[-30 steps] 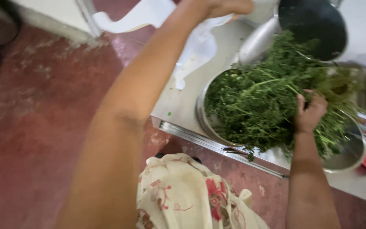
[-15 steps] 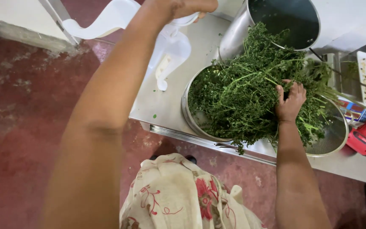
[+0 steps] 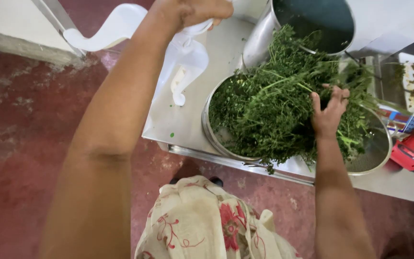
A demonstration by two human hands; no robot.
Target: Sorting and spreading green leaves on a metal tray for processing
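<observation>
Pressing right hand [image 3: 329,112] grip into herb pile [image 3: 274,110] in bowl [image 3: 216,136].

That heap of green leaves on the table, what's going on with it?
A person stands at a steel table, seen from above. The right hand presses into a big pile of leafy green herbs heaped in a round metal strainer bowl. The left hand reaches across and grips a white plastic piece near the table's far edge. A tall steel pot stands just behind the herbs, and a red tool lies at the right.
</observation>
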